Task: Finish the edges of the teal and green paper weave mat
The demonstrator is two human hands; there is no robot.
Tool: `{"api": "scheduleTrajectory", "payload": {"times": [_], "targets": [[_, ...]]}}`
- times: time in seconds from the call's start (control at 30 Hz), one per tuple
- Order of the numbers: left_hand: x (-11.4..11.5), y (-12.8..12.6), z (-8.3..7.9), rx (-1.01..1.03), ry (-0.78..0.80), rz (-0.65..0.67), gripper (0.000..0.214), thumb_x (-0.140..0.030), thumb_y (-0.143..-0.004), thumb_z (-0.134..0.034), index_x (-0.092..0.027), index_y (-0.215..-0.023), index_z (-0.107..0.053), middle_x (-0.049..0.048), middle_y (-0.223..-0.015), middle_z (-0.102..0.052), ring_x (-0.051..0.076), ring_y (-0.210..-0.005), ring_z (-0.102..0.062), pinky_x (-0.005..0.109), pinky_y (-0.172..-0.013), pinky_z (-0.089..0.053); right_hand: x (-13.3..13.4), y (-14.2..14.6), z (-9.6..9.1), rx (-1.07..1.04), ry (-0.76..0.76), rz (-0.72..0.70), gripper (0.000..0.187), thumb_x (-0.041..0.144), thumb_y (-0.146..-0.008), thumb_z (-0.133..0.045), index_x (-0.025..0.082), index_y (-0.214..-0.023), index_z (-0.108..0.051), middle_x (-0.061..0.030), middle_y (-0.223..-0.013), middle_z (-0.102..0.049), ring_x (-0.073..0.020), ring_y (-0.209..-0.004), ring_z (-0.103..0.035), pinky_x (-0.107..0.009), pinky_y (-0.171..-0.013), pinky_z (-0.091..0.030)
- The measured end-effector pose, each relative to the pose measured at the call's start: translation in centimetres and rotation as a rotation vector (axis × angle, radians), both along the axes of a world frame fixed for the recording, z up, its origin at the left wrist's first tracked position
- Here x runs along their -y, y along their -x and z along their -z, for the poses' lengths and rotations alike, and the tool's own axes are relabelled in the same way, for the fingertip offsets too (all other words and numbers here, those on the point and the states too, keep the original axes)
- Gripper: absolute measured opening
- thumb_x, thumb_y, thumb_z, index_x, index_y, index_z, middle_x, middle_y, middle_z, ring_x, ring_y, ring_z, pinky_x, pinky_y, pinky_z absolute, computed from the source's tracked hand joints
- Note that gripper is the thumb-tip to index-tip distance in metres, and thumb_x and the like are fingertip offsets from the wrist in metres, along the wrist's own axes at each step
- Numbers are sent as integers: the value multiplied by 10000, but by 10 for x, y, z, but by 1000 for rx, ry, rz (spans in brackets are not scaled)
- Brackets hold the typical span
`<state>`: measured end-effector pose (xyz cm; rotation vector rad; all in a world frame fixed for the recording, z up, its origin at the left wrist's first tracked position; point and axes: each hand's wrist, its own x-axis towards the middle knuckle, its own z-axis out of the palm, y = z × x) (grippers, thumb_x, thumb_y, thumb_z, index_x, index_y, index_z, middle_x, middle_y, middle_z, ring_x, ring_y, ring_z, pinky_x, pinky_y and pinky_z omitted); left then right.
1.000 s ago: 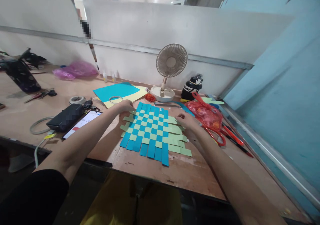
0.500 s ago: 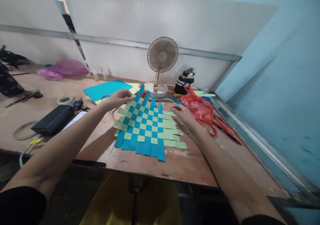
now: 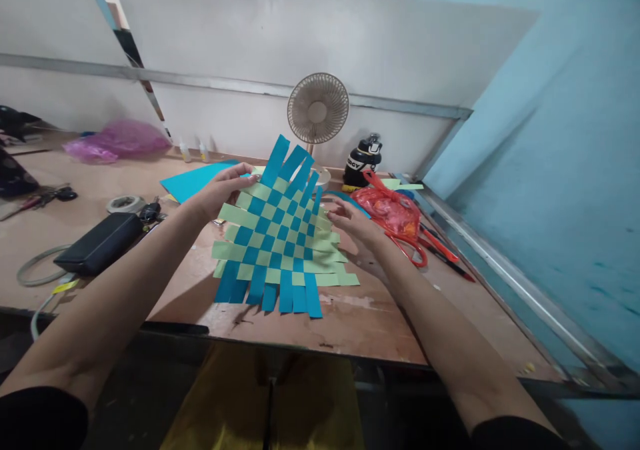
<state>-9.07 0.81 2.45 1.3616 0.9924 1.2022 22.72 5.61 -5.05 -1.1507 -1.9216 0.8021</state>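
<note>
A woven paper mat (image 3: 273, 237) of blue and pale green strips tilts up off the table, its far edge raised and its near strip ends low. My left hand (image 3: 230, 187) pinches it at the upper left, thumb on the front and fingers behind. At the right edge, my right hand (image 3: 353, 223) has thumb and fingers closed on the ends of the green strips. The strip ends stick out unevenly on all sides, and the right part of the mat bends.
A small fan (image 3: 319, 110) and a black bottle (image 3: 363, 161) stand behind the mat. On the right lie a red plastic bag (image 3: 387, 210) and red-handled scissors (image 3: 413, 251). A black case (image 3: 100, 243), a tape roll (image 3: 125, 204) and blue paper (image 3: 193, 182) lie left.
The mat's far edge has risen and now overlaps the fan's stand. Both my hands have moved with it, and the right has come in onto its edge. The view has shifted slightly.
</note>
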Motion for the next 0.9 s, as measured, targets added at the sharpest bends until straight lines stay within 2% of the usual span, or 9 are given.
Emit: {"api": "scheduleTrajectory", "payload": {"times": [0.17, 0.3, 0.43, 0.5, 0.63, 0.77, 0.9], "targets": [[1, 0, -2, 109, 13, 64, 241, -312, -714, -745, -185, -833, -577, -50, -618, -533, 62, -461, -477, 176, -445, -380, 5, 4, -1, -210, 139, -102, 505, 497, -786, -674, 232, -1209, -599, -79, -1235, -609, -226, -1114, -579, -372, -916, -486], [-5, 2, -1, 133, -19, 80, 222, -323, -725, -727, -178, -813, -582, -35, -642, -547, 76, -500, -492, 192, -483, -390, 2, 6, -1, -233, 167, -166, 496, 447, -696, -765, 207, -1117, -661, -77, -1198, -627, -222, -1083, -594, -351, -905, -484], [-11, 4, 0, 144, -16, 78, 207, -323, -733, -703, -185, -830, -583, -24, -682, -565, 90, -537, -511, 206, -515, -410, 0, -1, -6, -221, 292, -220, 412, 448, -651, -796, 183, -951, -703, -56, -1003, -694, -199, -930, -633, -356, -862, -483], [-11, 7, 1, 143, -17, 70, 212, -316, -729, -704, -184, -831, -573, -26, -680, -561, 91, -542, -516, 206, -519, -417, 2, -7, -12, -217, 338, -203, 367, 461, -643, -799, 169, -841, -700, -54, -929, -702, -204, -920, -634, -365, -868, -473], [-7, 12, 4, 138, 27, 37, 273, -335, -704, -739, -185, -826, -547, -48, -634, -525, 81, -493, -499, 195, -466, -416, 9, -14, -25, -325, 320, -137, 308, 425, -633, -814, 186, -753, -662, -48, -998, -691, -218, -1087, -587, -348, -923, -446], [-8, 16, 11, 125, 93, 12, 339, -367, -669, -786, -185, -805, -533, -65, -591, -495, 71, -442, -483, 188, -411, -411, 12, -14, -30, -419, 425, -98, 335, 395, -579, -844, 198, -742, -628, -11, -883, -685, -183, -909, -637, -300, -776, -489], [-21, 20, 28, 102, 136, -16, 363, -387, -661, -811, -183, -806, -548, -70, -583, -493, 63, -423, -479, 172, -382, -399, 8, -11, -26, -398, 469, -38, 358, 399, -552, -860, 195, -756, -648, 4, -780, -675, -135, -717, -616, -238, -612, -463]]}}
